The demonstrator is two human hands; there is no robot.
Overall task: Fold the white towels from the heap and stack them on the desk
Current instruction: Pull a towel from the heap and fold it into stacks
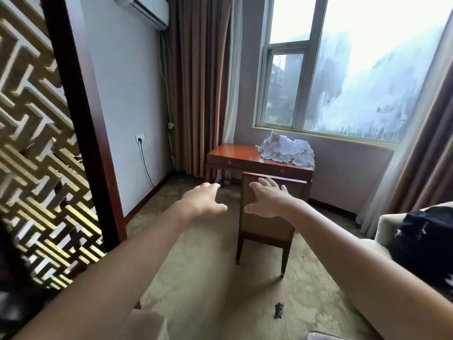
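Left hand (204,200), right hand (268,198) empty; towel heap (286,149) lengthwise along desk (235,153).

Pale daylight is coming through a streaked window (343,69) at one o'clock, with brown curtains (196,82) hanging at twelve. A white air conditioner (147,11) is sitting high on the pale wall (127,94) at eleven, above a socket (140,138) with a black cable trailing down. A gold lattice screen (36,143) is filling nine o'clock. A wooden chair (267,224) is standing on the patterned carpet (208,278) at centre.
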